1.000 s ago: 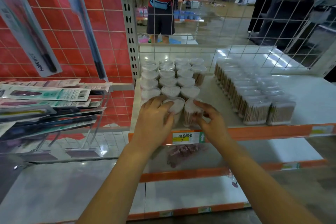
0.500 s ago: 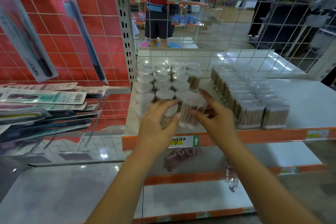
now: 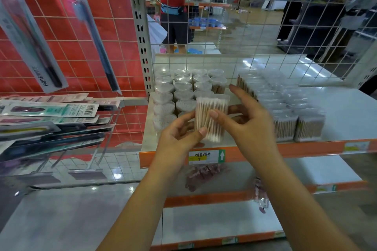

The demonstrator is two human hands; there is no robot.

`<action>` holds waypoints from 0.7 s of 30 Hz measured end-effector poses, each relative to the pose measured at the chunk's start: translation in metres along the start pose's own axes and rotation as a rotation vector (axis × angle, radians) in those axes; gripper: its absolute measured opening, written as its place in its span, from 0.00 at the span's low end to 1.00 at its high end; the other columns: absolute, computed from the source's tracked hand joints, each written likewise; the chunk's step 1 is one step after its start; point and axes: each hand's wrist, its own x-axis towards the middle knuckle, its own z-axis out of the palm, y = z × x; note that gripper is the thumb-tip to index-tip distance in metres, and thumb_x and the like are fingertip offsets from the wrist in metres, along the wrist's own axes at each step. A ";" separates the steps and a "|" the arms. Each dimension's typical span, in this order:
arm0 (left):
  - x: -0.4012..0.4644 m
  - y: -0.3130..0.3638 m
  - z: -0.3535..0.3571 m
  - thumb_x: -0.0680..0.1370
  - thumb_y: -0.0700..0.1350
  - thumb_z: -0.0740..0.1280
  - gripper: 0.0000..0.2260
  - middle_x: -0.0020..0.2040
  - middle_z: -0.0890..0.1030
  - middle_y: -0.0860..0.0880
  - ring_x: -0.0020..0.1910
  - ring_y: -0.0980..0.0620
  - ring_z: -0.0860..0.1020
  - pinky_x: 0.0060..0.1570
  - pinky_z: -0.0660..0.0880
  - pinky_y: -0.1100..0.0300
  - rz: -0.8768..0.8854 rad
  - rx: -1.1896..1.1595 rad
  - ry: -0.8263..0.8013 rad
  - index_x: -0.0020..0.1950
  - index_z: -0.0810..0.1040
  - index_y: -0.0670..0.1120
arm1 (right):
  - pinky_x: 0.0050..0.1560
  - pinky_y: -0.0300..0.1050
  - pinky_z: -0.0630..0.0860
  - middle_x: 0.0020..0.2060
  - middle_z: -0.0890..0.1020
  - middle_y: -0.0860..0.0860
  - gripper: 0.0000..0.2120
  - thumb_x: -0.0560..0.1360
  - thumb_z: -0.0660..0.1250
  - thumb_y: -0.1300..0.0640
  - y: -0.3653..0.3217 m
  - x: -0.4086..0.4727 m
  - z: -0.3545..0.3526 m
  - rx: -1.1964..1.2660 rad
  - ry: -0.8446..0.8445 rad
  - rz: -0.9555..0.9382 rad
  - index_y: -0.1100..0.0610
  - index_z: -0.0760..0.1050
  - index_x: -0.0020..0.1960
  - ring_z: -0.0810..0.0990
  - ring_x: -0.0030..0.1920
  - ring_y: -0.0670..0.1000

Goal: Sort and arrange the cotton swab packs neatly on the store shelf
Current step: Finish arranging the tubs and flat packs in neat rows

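Standing at the shelf (image 3: 346,108), the person held one clear pack (image 3: 211,118) of cotton swabs upright between both hands, lifted just above the shelf's front edge. The left hand (image 3: 177,136) pinched the pack's lower left side, thumb curled against the front near the white swab tips and the other fingers bent behind it. The right hand (image 3: 251,126) gripped the pack's right side, its thumb pressed across the front and its fingers spread loosely behind, the forefinger pointing up toward the back of the shelf. Just behind and to the left of the held pack stood a block of round tubs (image 3: 179,91) in close rows, reaching back to the wire grid (image 3: 265,32). To the right, apart from the tubs, a second block of clear square packs (image 3: 285,108) ran in rows from the front edge toward the back; these looked blurred. An orange rail along the shelf front carried a yellow price tag (image 3: 206,157) directly below the hands. On the lower shelf lay a small pinkish packet (image 3: 202,175). Further left, carded goods (image 3: 51,110) hung on pegs before a red tiled panel (image 3: 77,47). Through the grid a second person (image 3: 173,12) in a red top stood in the aisle.
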 end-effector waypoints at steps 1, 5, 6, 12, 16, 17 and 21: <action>-0.001 0.001 0.000 0.72 0.35 0.67 0.15 0.44 0.84 0.50 0.45 0.52 0.81 0.41 0.80 0.59 -0.003 -0.008 -0.001 0.53 0.78 0.52 | 0.36 0.32 0.76 0.38 0.81 0.48 0.31 0.66 0.74 0.52 0.000 -0.001 0.001 0.000 0.002 0.004 0.47 0.68 0.67 0.79 0.33 0.41; -0.002 0.002 -0.002 0.72 0.37 0.68 0.15 0.46 0.84 0.52 0.46 0.53 0.81 0.40 0.79 0.61 -0.002 -0.028 -0.019 0.55 0.77 0.53 | 0.38 0.36 0.79 0.43 0.81 0.49 0.30 0.68 0.73 0.55 0.001 -0.003 0.002 0.057 -0.044 0.067 0.49 0.68 0.67 0.82 0.37 0.48; -0.002 0.002 -0.002 0.71 0.39 0.68 0.16 0.47 0.84 0.52 0.47 0.52 0.81 0.41 0.79 0.61 -0.005 -0.040 -0.033 0.55 0.77 0.53 | 0.37 0.36 0.79 0.44 0.81 0.50 0.29 0.69 0.73 0.57 0.001 -0.003 0.001 0.103 -0.063 0.089 0.50 0.68 0.67 0.82 0.38 0.48; -0.002 0.005 -0.007 0.73 0.44 0.69 0.10 0.47 0.83 0.45 0.45 0.47 0.82 0.42 0.80 0.56 -0.190 -0.284 -0.167 0.53 0.81 0.47 | 0.38 0.34 0.78 0.37 0.82 0.51 0.25 0.70 0.71 0.64 -0.006 -0.003 -0.002 0.321 -0.086 0.128 0.51 0.69 0.63 0.81 0.38 0.47; -0.001 -0.001 -0.012 0.63 0.50 0.78 0.22 0.50 0.82 0.39 0.46 0.41 0.82 0.41 0.80 0.53 -0.239 -0.468 -0.265 0.53 0.82 0.43 | 0.40 0.36 0.78 0.37 0.83 0.50 0.25 0.69 0.71 0.61 -0.007 -0.002 0.001 0.310 -0.099 0.103 0.51 0.68 0.63 0.82 0.40 0.48; -0.001 -0.001 -0.012 0.60 0.52 0.80 0.24 0.50 0.82 0.39 0.46 0.42 0.82 0.41 0.80 0.53 -0.225 -0.482 -0.259 0.52 0.82 0.43 | 0.42 0.38 0.79 0.40 0.83 0.50 0.25 0.69 0.72 0.60 -0.006 -0.002 0.002 0.278 -0.087 0.093 0.51 0.69 0.63 0.81 0.41 0.50; -0.003 0.004 -0.006 0.69 0.47 0.73 0.18 0.47 0.83 0.44 0.45 0.47 0.82 0.42 0.81 0.55 -0.136 -0.349 -0.115 0.56 0.78 0.43 | 0.45 0.41 0.80 0.47 0.82 0.51 0.21 0.72 0.69 0.61 -0.004 -0.003 0.005 0.199 -0.102 0.036 0.53 0.72 0.63 0.82 0.47 0.50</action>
